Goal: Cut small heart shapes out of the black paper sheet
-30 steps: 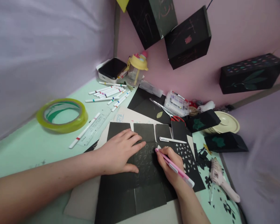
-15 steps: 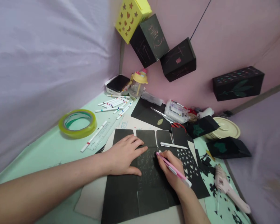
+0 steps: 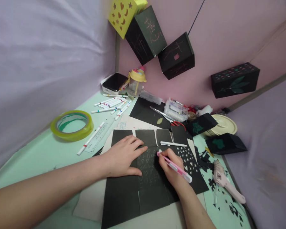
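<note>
A black card sheet with slit flaps along its far edge lies in front of me. Faint outlines of small shapes are drawn on its middle panel, and cut-out stars, hearts and triangles fill the right panel. My left hand lies flat on the card, fingers spread, left of the outlines. In my right hand is a slim pink utility knife with a white slider and end. Its front end points at the upper right of the outlines; the blade is too small to make out. A white pen rests just beyond that hand.
Tape, a clear ruler and several markers lie left. Scissors and a clear case are behind the card. A glue gun and black scraps are right. Black paper boxes hang above.
The view has shifted slightly, so everything sits a little further left and up. Both hands keep nearly the same places on the card, the right still holding the knife.
</note>
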Demonstrator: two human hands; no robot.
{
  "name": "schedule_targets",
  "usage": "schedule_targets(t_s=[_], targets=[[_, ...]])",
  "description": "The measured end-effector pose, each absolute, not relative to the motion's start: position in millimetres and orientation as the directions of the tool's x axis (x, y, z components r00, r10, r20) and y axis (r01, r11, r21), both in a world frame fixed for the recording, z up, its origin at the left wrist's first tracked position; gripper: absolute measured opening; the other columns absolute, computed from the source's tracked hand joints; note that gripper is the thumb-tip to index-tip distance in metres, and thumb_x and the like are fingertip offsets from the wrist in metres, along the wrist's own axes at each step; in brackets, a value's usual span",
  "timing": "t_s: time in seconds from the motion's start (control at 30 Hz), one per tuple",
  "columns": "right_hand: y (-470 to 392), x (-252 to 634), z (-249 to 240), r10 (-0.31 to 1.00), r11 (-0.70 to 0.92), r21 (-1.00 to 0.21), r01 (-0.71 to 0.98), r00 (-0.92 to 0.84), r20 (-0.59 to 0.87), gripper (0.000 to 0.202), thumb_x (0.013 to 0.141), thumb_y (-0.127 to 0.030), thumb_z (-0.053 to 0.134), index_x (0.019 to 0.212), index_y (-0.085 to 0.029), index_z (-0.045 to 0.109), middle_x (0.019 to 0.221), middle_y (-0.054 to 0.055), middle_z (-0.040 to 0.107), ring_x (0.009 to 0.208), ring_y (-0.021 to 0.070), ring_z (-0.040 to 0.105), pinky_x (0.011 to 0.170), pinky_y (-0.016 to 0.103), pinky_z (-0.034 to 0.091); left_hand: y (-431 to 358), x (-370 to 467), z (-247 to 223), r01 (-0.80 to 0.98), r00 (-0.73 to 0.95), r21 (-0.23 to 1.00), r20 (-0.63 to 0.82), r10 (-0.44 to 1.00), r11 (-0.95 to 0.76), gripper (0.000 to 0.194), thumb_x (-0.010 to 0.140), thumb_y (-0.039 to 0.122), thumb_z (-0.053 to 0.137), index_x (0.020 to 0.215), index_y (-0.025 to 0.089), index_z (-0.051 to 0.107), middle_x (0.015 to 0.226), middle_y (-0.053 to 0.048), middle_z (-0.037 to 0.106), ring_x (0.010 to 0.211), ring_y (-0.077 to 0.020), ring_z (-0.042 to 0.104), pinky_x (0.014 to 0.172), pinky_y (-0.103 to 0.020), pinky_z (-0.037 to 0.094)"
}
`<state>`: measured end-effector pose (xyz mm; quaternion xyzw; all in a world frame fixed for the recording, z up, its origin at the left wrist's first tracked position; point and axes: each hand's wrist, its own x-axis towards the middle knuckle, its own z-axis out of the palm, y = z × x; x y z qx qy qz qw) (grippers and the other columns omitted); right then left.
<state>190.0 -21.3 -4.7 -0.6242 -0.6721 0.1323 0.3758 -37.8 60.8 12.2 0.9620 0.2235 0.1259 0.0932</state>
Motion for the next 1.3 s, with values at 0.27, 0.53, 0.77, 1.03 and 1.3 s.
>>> schedule_targets(t_s=[0.27,0.53,0.77,1.03,1.3], targets=[[-22,185,-2,0.934,0.158,-0.651,0.742,0.101,0.342,0.022,0.090,-0.027,0.057,0.070,-0.021,0.053,0.057,-0.005,0.054,0.046,0.0079,0.046,0.049,0.020,0.033,60,-37,14,0.415,0.867,0.240,0.186,0.461,-0.878,0.079,0.074,0.065,0.067,0.135,0.018,0.050,0.129,-0.012,0.052,0.119,-0.0321,0.044,0.105,-0.048,0.034],[-21,178,1,0.923,0.118,-0.673,0.730,0.171,0.346,0.024,0.089,-0.026,0.057,0.067,-0.020,0.051,0.054,-0.005,0.053,0.045,0.0082,0.046,0.048,0.020,0.034,61,-37,11,0.418,0.868,0.243,0.179,0.464,-0.876,0.079,0.074,0.066,0.066,0.134,0.018,0.050,0.129,-0.012,0.052,0.119,-0.0324,0.044,0.105,-0.048,0.033],[-24,189,3,0.947,0.018,-0.794,0.608,0.244,0.208,0.020,0.088,-0.031,0.060,0.073,-0.019,0.061,0.062,-0.001,0.060,0.055,0.0118,0.053,0.053,0.022,0.041,62,-36,12,0.414,0.871,0.243,0.174,0.459,-0.877,0.078,0.075,0.065,0.065,0.135,0.018,0.050,0.130,-0.012,0.052,0.120,-0.0326,0.043,0.106,-0.048,0.032],[-25,199,15,0.968,-0.103,-0.902,0.420,0.252,0.007,0.015,0.082,-0.033,0.066,0.080,-0.019,0.069,0.072,0.002,0.066,0.065,0.0156,0.059,0.055,0.024,0.045,62,-37,13,0.409,0.870,0.252,0.183,0.458,-0.877,0.078,0.075,0.065,0.067,0.134,0.018,0.050,0.128,-0.013,0.053,0.118,-0.0324,0.045,0.105,-0.048,0.033],[-25,195,13,0.980,-0.055,-0.882,0.469,0.193,0.041,0.011,0.082,-0.026,0.062,0.077,-0.019,0.069,0.071,0.001,0.065,0.061,0.0137,0.056,0.055,0.023,0.042,62,-36,13,0.420,0.867,0.257,0.170,0.468,-0.871,0.077,0.074,0.064,0.068,0.134,0.018,0.051,0.129,-0.013,0.052,0.120,-0.0333,0.044,0.106,-0.049,0.032]])
